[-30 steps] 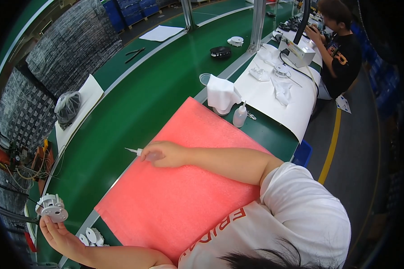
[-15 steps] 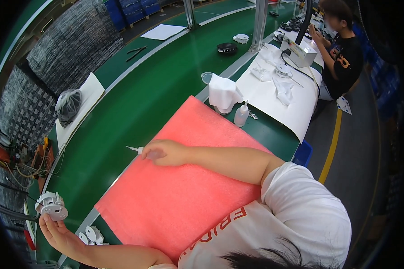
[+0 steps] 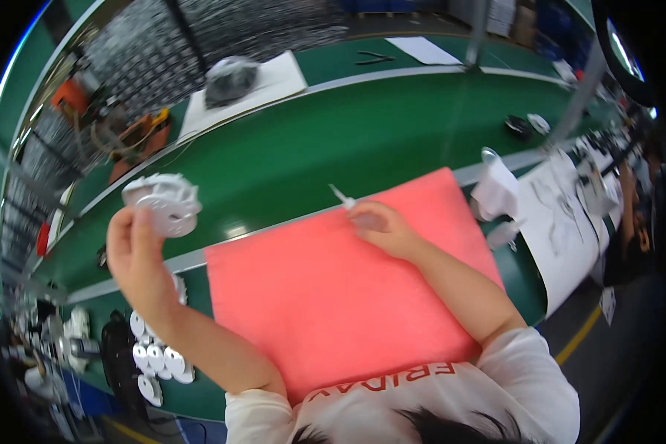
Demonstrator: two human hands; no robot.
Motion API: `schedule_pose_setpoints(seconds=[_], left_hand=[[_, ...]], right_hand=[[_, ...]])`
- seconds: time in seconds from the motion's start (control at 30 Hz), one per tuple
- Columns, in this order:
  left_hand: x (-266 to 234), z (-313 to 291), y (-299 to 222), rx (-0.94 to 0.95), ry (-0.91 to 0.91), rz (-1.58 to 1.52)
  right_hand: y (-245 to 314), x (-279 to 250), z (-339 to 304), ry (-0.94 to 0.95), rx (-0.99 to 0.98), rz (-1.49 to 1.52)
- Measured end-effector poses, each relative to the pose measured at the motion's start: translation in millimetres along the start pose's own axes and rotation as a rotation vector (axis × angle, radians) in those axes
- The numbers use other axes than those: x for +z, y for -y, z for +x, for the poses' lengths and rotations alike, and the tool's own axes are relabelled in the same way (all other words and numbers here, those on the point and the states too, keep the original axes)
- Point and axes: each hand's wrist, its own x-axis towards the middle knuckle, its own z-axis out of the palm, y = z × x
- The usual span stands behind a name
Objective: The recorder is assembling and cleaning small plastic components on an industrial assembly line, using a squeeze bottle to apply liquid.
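Observation:
My left hand is closed on a round white plastic part with a toothed, uneven rim, held up above the green surface. The fingers grip it from below and behind. Over the far part of a pink foam mat, my right hand is closed around a small dropper bottle. Its thin pointed nozzle sticks out past the fingers toward the upper left. Most of that bottle's body is hidden in the hand.
Several similar white parts lie left of the mat. A white cloth and a squeeze bottle stand at its right, beside white paper. Pliers and a dark bag lie along the far side.
The view has turned to the left. My left hand has raised the white part nearer to me. My right hand still holds the bottle, its nozzle now tilted more upward.

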Motion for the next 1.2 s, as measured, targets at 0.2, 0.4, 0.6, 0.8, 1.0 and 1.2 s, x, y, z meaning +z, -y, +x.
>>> schedule_pose_setpoints(seconds=[0.2, 0.4, 0.6, 0.8, 1.0, 1.2], left_hand=[[20, -4, -6, -0.054, 0.017, 0.035], [23, 0, -4, -0.076, 0.056, -0.002], [27, 2, 2, -0.112, 0.106, 0.019], [34, -1, 3, -0.093, 0.152, 0.113], [30, 0, 7, -0.025, 0.167, 0.139], [33, 2, 7, -0.085, 0.184, 0.088]], right_hand=[[5, -4, -5, 0.016, 0.047, -0.107], [15, 0, 2, -0.025, 0.032, -0.144], [13, -3, 4, -0.013, 0.026, -0.118], [15, -6, 2, -0.028, -0.003, -0.124], [13, -3, 2, 0.052, -0.06, -0.215], [28, 4, 2, 0.011, -0.024, -0.067]])
